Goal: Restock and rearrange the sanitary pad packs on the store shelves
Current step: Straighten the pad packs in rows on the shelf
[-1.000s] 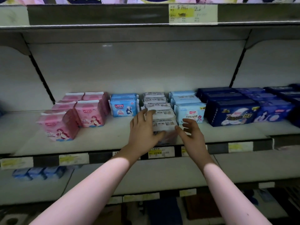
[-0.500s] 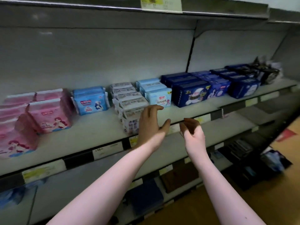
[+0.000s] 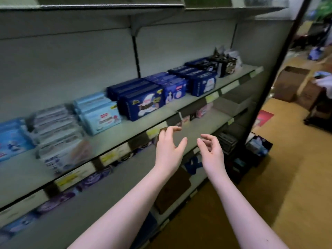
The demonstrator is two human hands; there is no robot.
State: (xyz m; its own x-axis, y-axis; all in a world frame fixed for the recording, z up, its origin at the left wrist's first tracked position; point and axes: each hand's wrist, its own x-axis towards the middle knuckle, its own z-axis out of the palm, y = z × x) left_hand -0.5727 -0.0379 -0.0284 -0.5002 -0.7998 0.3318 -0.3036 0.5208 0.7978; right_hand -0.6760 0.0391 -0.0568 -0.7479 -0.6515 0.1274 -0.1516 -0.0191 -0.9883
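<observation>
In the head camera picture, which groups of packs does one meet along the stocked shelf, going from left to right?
Blue packs → white packs → light blue packs → dark navy packs → black packs.

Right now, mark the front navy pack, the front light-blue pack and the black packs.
navy pack [image 3: 143, 107]: head view, front face.
light-blue pack [image 3: 103, 121]: head view, front face.
black packs [image 3: 227, 67]: head view, front pack's face.

Single head-worn view, looking forward and down at close range; the shelf runs from 8 toward 1 o'clock.
</observation>
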